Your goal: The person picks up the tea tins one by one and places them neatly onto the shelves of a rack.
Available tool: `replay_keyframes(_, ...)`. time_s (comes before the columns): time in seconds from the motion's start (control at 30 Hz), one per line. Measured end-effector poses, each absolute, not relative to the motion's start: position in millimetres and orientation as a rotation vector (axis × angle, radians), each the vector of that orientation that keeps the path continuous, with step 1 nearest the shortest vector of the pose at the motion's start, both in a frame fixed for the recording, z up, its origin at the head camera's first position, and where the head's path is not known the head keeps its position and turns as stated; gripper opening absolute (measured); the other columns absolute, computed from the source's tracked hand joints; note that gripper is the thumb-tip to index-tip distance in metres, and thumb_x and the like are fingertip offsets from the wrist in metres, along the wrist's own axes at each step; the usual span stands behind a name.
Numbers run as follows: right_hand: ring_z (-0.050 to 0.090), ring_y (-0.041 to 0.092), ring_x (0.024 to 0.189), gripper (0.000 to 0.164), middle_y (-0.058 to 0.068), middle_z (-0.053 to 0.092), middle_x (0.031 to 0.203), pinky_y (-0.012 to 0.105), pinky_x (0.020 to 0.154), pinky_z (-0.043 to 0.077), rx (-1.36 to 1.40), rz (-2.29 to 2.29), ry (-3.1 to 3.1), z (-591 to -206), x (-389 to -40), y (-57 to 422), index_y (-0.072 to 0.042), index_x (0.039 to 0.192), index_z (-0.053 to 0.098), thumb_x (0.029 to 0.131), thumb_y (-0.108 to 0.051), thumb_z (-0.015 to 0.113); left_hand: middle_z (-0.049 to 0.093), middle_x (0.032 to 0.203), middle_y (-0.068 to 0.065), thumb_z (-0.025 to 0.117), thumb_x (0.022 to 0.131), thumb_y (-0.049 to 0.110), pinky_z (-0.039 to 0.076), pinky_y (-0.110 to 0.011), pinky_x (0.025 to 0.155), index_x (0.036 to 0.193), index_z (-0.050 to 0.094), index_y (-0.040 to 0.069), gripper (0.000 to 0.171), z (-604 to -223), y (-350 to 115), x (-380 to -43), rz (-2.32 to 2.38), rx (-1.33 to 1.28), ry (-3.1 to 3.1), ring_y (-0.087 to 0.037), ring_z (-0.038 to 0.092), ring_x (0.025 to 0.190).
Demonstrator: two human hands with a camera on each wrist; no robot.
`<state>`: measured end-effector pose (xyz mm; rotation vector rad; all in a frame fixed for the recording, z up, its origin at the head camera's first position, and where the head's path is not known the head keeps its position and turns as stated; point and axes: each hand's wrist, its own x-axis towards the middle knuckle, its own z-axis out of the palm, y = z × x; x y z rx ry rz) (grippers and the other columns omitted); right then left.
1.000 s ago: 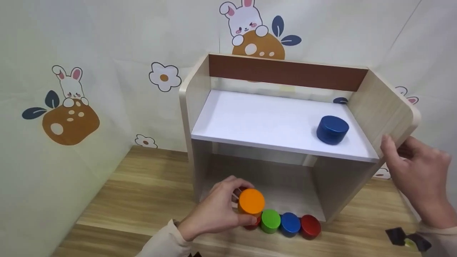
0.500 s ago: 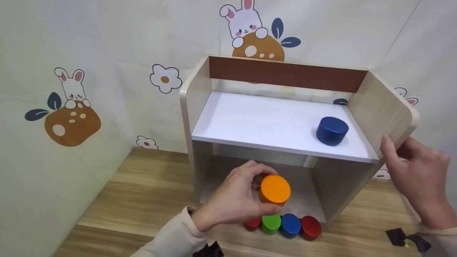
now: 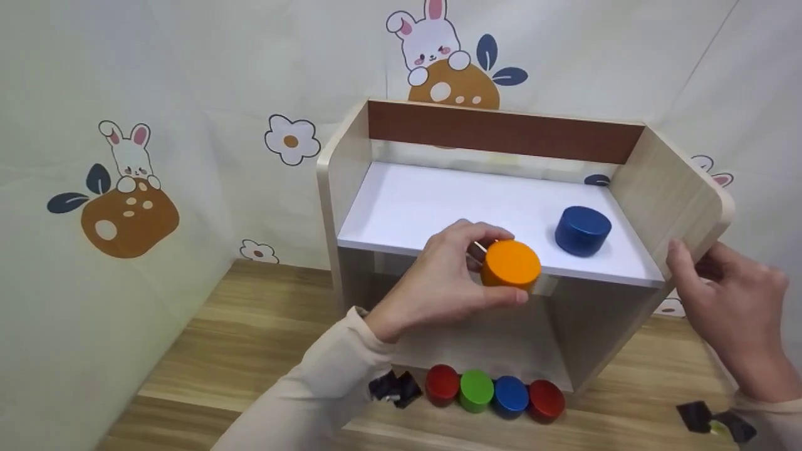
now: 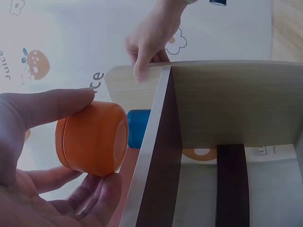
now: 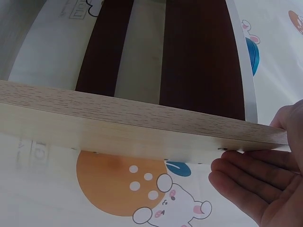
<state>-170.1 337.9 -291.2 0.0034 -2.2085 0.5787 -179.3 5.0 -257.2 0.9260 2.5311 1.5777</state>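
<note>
My left hand grips a round orange tin between thumb and fingers, in front of the front edge of the white upper shelf board. In the left wrist view the orange tin lies sideways between thumb and fingertips, with a seam near one end. On the board's right part stands a blue tin. My right hand holds the front edge of the shelf unit's right side panel, thumb on the inner face. The right wrist view shows its fingers against the panel's outer face.
A row of tins stands on the wooden table before the shelf unit: a red tin, a green tin, a blue tin and another red tin. A printed cloth hangs behind.
My left hand has lifted the orange tin from over the left end of the row, up and to the right, to the upper board's front edge. My right hand has stayed on the side panel.
</note>
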Motion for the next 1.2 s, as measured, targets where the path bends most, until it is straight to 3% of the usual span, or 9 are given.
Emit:
replay_keyframes(0.1,0.075,0.024,0.077,0.036,0.034,0.069,0.093,-0.004,0.066,0.026,-0.002,0.577,-2.209,-291,-170,338,0.014,0.107,0.071,0.095,-0.019,0.064,0.059,0.114,0.0,0.087,0.079,0.024,0.051,-0.024,0.085,0.131,0.064,0.011,0.059,-251,10,-189,1.582,0.895,2.559,-0.015,0.059,0.098)
replay_keyframes(0.2,0.055,-0.021,0.071,0.035,0.033,0.069,0.089,-0.003,0.064,0.027,0.004,0.57,-2.197,-291,-170,340,0.013,0.104,0.072,0.094,-0.02,0.065,0.059,0.116,-0.001,0.087,0.08,0.024,0.052,-0.022,0.084,0.132,0.063,0.01,0.059,-247,15,-199,1.581,0.867,2.581,-0.016,0.058,0.099)
replay_keyframes(0.27,0.055,-0.022,0.069,0.035,0.033,0.069,0.088,-0.003,0.063,0.027,0.013,0.569,-2.193,-291,-170,340,0.013,0.103,0.072,0.094,-0.02,0.065,0.059,0.117,-0.002,0.087,0.08,0.023,0.051,-0.022,0.085,0.133,0.063,0.009,0.06,-245,18,-205,1.574,0.855,2.593,-0.016,0.059,0.1)
replay_keyframes(0.43,0.069,0.054,0.078,0.037,0.035,0.069,0.089,-0.003,0.062,0.026,0.007,0.565,-2.212,-291,-170,338,0.015,0.105,0.071,0.095,-0.02,0.063,0.06,0.117,-0.002,0.086,0.082,0.024,0.049,-0.023,0.086,0.133,0.063,0.009,0.058,-245,22,-220,1.563,0.817,2.612,-0.017,0.059,0.099)
replay_keyframes(0.6,0.068,0.055,0.079,0.037,0.035,0.068,0.09,-0.003,0.062,0.025,0.005,0.568,-2.212,-291,-170,338,0.015,0.106,0.071,0.095,-0.019,0.063,0.063,0.113,0.0,0.086,0.081,0.023,0.049,-0.024,0.085,0.131,0.064,0.008,0.056,-246,23,-233,1.599,0.752,2.595,-0.017,0.061,0.096)
replay_keyframes(0.87,0.072,0.042,0.074,0.036,0.034,0.069,0.089,-0.003,0.062,0.026,-0.001,0.568,-2.213,-291,-170,338,0.014,0.105,0.071,0.095,-0.02,0.064,0.065,0.114,0.0,0.086,0.081,0.022,0.05,-0.024,0.085,0.131,0.064,0.008,0.057,-246,24,-240,1.632,0.69,2.593,-0.015,0.062,0.094)
replay_keyframes(1.0,0.071,0.01,0.068,0.036,0.033,0.069,0.089,-0.003,0.062,0.027,-0.007,0.567,-2.213,-291,-170,339,0.013,0.105,0.072,0.094,-0.021,0.065,0.063,0.117,-0.001,0.085,0.082,0.023,0.049,-0.024,0.086,0.133,0.063,0.008,0.058,-247,25,-242,1.612,0.66,2.617,-0.015,0.06,0.096)
replay_keyframes(1.07,0.057,-0.018,0.069,0.035,0.032,0.07,0.087,-0.002,0.062,0.028,0.004,0.569,-2.197,-291,-170,340,0.012,0.102,0.073,0.093,-0.021,0.065,0.063,0.119,-0.001,0.084,0.082,0.024,0.049,-0.024,0.086,0.134,0.062,0.008,0.058,-248,25,-242,1.606,0.649,2.631,-0.015,0.06,0.097)
replay_keyframes(1.2,0.034,-0.036,0.072,0.034,0.032,0.07,0.084,-0.001,0.063,0.028,0.03,0.575,-2.176,-292,-171,342,0.012,0.1,0.073,0.092,-0.02,0.065,0.063,0.119,-0.003,0.084,0.083,0.024,0.049,-0.023,0.086,0.134,0.062,0.007,0.059,-249,25,-244,1.599,0.658,2.652,-0.015,0.06,0.097)
